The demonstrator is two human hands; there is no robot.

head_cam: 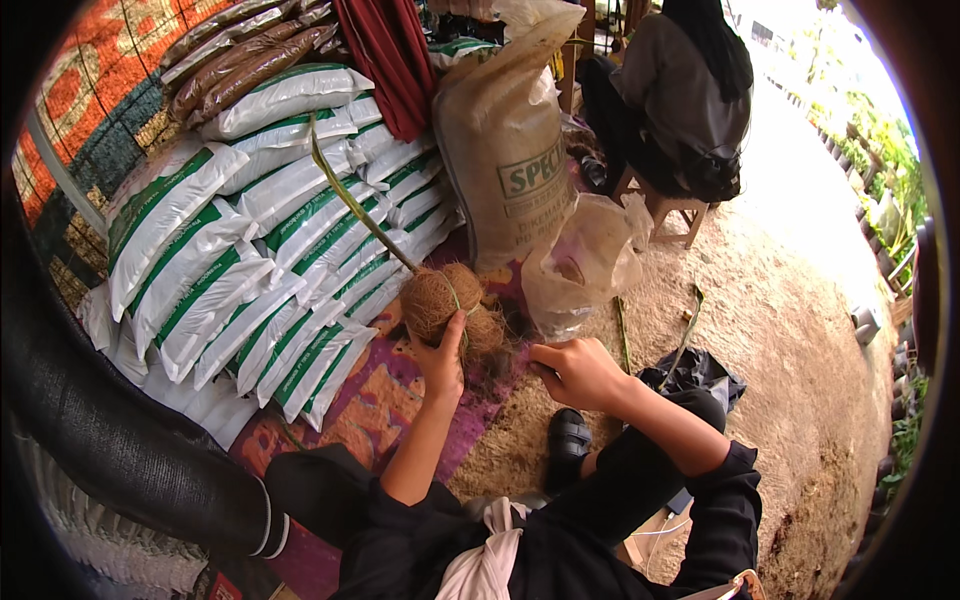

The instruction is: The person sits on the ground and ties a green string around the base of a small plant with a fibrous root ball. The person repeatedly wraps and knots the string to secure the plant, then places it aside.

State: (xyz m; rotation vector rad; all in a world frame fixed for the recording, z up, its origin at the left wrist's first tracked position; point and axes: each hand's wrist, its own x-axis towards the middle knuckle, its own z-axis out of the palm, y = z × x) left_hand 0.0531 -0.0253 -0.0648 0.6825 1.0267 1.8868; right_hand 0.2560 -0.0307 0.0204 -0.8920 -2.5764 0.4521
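Note:
My left hand holds a ball of brown coconut fibre from below, with the thumb against its side. Green string is wrapped around the ball, and a long green and brown leaf or stalk rises from it to the upper left. Loose fibres stick out on its right side. Just to the right, apart from the ball, my right hand has curled fingers; whether it pinches a strand is too fine to tell.
White and green plastic sacks are stacked at left. A large woven sack and an open plastic bag stand ahead. A person sits on a stool at upper right. A black plastic bag lies beside my knee.

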